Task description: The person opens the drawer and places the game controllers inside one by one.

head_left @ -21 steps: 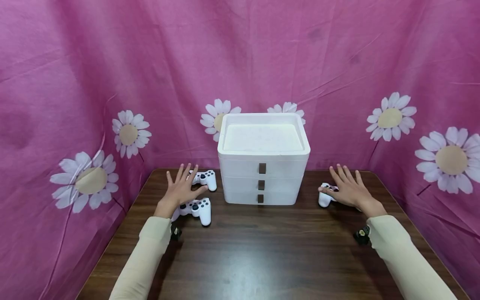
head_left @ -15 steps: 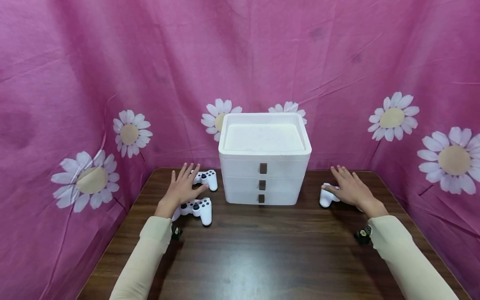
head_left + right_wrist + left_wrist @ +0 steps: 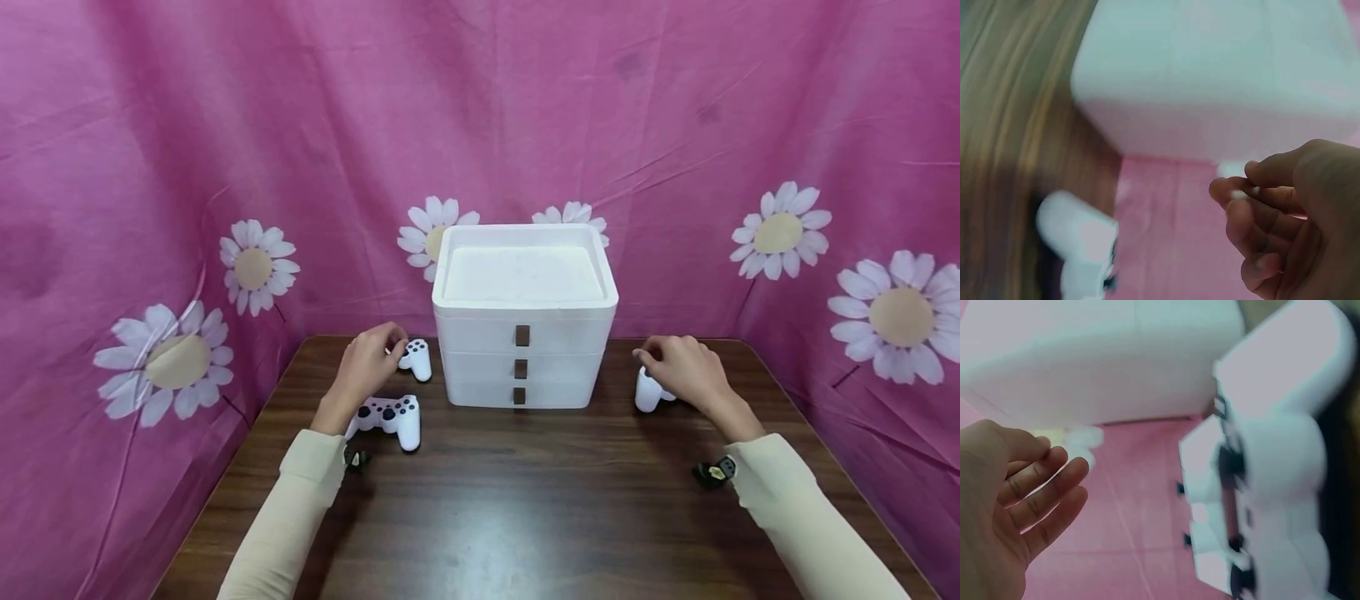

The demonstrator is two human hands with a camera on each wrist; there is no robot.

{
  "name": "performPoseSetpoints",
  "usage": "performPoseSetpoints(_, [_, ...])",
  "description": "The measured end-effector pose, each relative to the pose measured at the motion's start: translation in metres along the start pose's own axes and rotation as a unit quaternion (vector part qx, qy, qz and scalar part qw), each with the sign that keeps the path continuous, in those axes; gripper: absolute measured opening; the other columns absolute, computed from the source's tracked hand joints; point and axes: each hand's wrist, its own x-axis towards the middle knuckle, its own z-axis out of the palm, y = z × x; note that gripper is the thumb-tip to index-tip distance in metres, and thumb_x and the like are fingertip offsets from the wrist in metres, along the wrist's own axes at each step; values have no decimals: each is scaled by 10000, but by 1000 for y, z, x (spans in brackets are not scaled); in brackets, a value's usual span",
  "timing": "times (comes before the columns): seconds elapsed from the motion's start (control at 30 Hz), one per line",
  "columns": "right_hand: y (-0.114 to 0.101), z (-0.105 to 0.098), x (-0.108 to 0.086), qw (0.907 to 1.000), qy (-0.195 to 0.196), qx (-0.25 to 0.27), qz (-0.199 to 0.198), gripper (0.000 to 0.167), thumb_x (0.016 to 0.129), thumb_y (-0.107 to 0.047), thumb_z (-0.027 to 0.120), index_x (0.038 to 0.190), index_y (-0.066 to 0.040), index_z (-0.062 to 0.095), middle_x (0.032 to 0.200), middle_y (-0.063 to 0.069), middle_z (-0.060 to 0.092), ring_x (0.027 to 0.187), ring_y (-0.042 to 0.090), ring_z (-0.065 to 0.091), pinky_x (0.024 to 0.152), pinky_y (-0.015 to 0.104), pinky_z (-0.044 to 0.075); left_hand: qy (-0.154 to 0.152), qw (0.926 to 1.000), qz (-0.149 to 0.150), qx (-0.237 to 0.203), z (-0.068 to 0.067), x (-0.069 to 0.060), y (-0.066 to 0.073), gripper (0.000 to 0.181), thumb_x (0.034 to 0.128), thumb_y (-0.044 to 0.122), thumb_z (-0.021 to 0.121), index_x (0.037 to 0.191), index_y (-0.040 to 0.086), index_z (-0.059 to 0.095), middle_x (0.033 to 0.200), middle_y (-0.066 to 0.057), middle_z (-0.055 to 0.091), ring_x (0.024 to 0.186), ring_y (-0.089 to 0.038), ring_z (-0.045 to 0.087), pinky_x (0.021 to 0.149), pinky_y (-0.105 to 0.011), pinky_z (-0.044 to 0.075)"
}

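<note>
My left hand (image 3: 367, 364) hovers over the left side of the table, its fingers curled toward the thumb and holding nothing. It partly hides the far white game controller (image 3: 417, 360). The near white game controller (image 3: 401, 421) lies beside my left wrist, and both controllers appear in the left wrist view, apart from the fingers. Above a third white game controller (image 3: 648, 392) on the right is my right hand (image 3: 690, 371), hiding much of it. Its fingers are also curled, with nothing between them. In the right wrist view that controller (image 3: 1079, 237) sits clear of the fingertips.
A white drawer unit (image 3: 525, 350) with brown tabs stands at the back middle of the wooden table (image 3: 487, 500). Its top is a shallow tray. Pink cloth (image 3: 360, 125) with daisies hangs behind and at both sides.
Both hands were spread flat-fingered over the controllers. Now their fingers have curled in toward the thumbs, while the arms keep nearly the same place. The controllers and drawer unit have not moved.
</note>
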Motion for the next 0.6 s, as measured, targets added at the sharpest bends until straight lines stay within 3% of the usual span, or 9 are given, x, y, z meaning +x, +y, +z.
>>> performPoseSetpoints(0.2, [-47, -8, 0, 9972, 311, 509, -458, 213, 1034, -288, 703, 980, -112, 811, 676, -34, 657, 587, 128, 512, 526, 314, 385, 286, 9984, 116, -473, -6, 8, 16, 149, 1041, 118, 667, 1077, 31, 782, 886, -95, 755, 746, -240, 654, 697, -410, 542])
performPoseSetpoints(0.37, [-79, -8, 3, 9916, 513, 881, -798, 119, 1022, -240, 729, 1007, -154, 809, 733, -46, 714, 615, 86, 562, 590, 309, 441, 499, 9941, 185, -945, -7, 14, 30, 240, 1075, 134, 622, 1224, 4, 759, 1129, -172, 781, 978, -309, 742, 863, -479, 616])
performPoseSetpoints(0.47, [-94, -7, 5, 9878, 386, 1219, -889, 107, 1024, -208, 731, 1076, -141, 797, 820, -2, 782, 646, 69, 655, 623, 298, 506, 405, 9853, 0, -1662, -7, 20, 38, 360, 1095, 196, 612, 1396, 8, 671, 1340, -188, 724, 1206, -345, 709, 1032, -494, 592])
performPoseSetpoints(0.6, [-113, -3, 8, 9815, 161, 1655, -953, 164, 1020, -164, 735, 1164, -91, 763, 930, 65, 809, 731, 143, 754, 652, 308, 581, -52, 9625, -420, -2679, -8, 26, 49, 583, 1075, 298, 664, 1575, 44, 503, 1583, -162, 562, 1455, -347, 556, 1186, -480, 486])
